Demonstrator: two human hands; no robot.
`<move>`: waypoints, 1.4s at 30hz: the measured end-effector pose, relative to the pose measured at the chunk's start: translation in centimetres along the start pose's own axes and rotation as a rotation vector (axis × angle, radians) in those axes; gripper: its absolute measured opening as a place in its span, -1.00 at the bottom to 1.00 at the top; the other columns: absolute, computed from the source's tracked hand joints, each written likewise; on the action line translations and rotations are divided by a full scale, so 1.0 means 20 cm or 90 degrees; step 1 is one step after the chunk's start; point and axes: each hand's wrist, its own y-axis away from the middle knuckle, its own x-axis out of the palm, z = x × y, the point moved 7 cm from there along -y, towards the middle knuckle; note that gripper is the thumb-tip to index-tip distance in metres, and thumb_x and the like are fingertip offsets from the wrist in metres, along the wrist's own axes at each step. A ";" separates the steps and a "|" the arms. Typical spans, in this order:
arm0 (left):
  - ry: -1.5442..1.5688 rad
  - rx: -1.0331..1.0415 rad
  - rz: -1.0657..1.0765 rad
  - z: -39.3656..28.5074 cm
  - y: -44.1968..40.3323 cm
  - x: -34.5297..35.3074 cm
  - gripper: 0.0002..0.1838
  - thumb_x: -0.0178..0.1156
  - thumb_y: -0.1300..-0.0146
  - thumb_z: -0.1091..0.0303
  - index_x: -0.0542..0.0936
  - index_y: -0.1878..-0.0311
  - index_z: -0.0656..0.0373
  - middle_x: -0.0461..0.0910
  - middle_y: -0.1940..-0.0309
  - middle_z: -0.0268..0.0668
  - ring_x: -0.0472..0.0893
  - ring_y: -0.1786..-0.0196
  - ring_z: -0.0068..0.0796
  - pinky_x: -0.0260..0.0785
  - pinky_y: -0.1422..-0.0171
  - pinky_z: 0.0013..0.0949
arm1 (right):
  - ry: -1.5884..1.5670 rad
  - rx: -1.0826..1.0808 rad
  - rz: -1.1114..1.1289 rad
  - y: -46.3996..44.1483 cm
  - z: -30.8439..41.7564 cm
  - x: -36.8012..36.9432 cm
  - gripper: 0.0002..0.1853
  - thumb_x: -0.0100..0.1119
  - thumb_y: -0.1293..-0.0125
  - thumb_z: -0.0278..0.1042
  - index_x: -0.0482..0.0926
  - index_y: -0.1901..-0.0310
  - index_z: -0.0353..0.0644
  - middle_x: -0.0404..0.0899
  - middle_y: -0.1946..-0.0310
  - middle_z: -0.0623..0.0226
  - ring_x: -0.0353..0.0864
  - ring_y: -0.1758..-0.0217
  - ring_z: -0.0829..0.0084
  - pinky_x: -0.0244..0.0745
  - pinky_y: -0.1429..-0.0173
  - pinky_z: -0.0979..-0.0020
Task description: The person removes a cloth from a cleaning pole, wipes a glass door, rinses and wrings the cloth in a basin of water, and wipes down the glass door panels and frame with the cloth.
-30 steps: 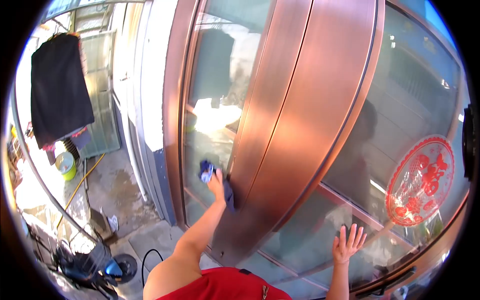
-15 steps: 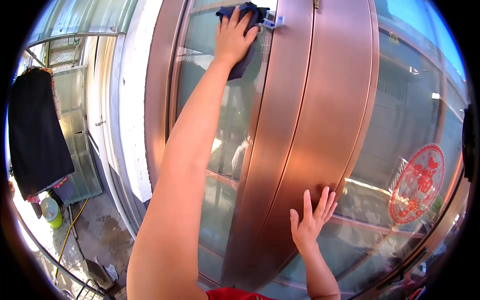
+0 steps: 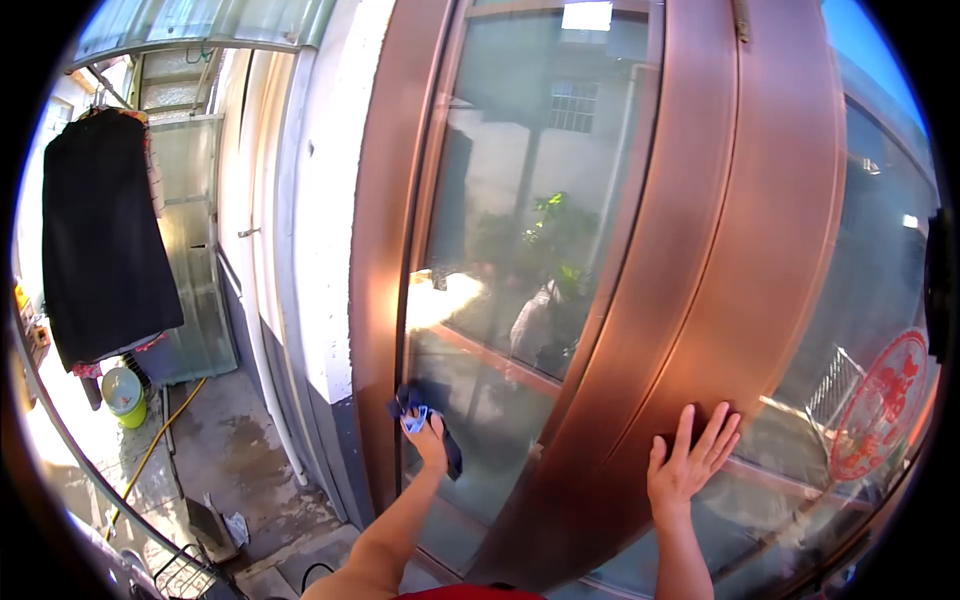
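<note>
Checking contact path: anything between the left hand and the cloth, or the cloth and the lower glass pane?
Nothing visible. The left hand grips the dark blue cloth directly, and no object shows between it and the lower glass pane; the cloth's far side is hidden.

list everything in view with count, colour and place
cloth: 1, dark blue, centre left
frame: 1, copper-brown, centre
glass panes: several, greyish, within frame
oval decoration: 1, red, on right glass
hanging garment: 1, black, left
bucket: 1, lime, below garment
hose or cable: 1, yellow, left floor
dustpan-like object: 1, dark, lower left
corrugated sheets: at least 2, pale, left
wall: 1, mostly white, left of frame
top: 1, red, bottom edge
left hand: 1, holding cloth
right hand: 1, spread open, right of centre
</note>
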 end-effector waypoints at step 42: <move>-0.017 0.576 0.193 -1.75 -0.08 0.61 -0.18 0.15 -0.27 0.20 0.09 -0.53 0.27 0.19 -0.38 0.24 0.26 -0.37 0.22 0.06 -0.46 -0.01 | -0.053 0.017 -0.023 0.03 -0.04 0.04 -0.54 -0.17 -0.54 0.10 0.47 -0.34 0.24 0.28 -0.44 0.03 0.24 -0.49 -0.08 0.12 -0.51 0.00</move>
